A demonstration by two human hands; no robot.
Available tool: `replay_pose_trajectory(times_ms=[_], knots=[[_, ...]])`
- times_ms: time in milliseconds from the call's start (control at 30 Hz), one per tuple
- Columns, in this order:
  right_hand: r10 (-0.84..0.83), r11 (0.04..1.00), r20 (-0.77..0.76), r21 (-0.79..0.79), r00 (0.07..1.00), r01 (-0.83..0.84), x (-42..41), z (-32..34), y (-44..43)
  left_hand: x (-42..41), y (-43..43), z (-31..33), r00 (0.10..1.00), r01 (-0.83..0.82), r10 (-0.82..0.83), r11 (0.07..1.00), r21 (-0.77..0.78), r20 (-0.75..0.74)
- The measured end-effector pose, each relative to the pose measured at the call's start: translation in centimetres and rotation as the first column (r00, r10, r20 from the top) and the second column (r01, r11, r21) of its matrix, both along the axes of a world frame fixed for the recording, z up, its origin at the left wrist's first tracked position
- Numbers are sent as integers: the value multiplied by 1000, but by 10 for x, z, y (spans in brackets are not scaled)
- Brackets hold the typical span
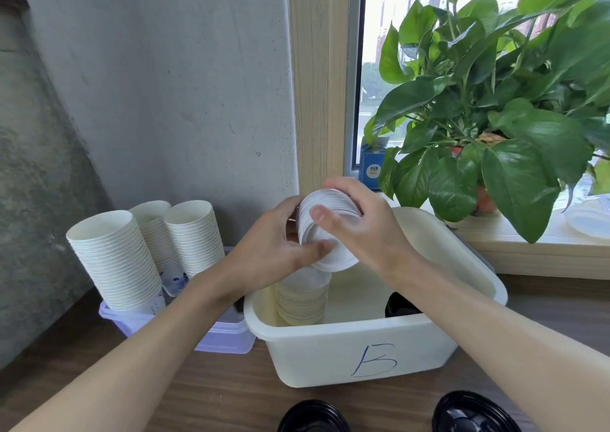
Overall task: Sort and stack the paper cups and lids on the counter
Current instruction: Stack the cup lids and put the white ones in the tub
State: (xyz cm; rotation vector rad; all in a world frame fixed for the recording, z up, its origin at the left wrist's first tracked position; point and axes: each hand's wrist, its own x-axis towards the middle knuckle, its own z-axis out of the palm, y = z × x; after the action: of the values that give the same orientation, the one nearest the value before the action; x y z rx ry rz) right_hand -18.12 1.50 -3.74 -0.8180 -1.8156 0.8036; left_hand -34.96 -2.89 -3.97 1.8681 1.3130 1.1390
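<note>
Across the lower frame runs a wood-grain table (204, 395) against a rough grey concrete wall (148, 84). At centre, the left hand (270, 250) and right hand (366, 230) curl their fingers (325, 216) round a ribbed white lid stack (333, 202) above the cream tub (363, 359)

Glossy black lids (470, 413), wood-grain counter (214, 392)

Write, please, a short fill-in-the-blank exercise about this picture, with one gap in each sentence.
1. The left hand and the right hand hold a stack of white lids above the white tub, which bears the letter ____.
2. The lavender bin holds ____ stacks of paper cups.
3. The two lids lying on the counter in front of the tub are ____ in colour.

Missing words: B; three; black.
</note>
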Motion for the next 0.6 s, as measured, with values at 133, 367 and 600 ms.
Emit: replay_pose_trajectory(times_ms=[133, 367, 600], knots=[[0, 1000, 26, 9, 1000, 0, -1, 0, 0, -1, -1, -2, 1000, 10, -10, 1000, 13, 12], [-7, 1000, -12, 27, 1000, 7, -4, 2, 0, -4, 1, -3, 1000, 15, -15, 998, 55, 2], [-31, 999, -150, -19, 988, 29, -5, 0, 4, -2, 6, -1, 999, 45, -44, 999, 30, -14]])
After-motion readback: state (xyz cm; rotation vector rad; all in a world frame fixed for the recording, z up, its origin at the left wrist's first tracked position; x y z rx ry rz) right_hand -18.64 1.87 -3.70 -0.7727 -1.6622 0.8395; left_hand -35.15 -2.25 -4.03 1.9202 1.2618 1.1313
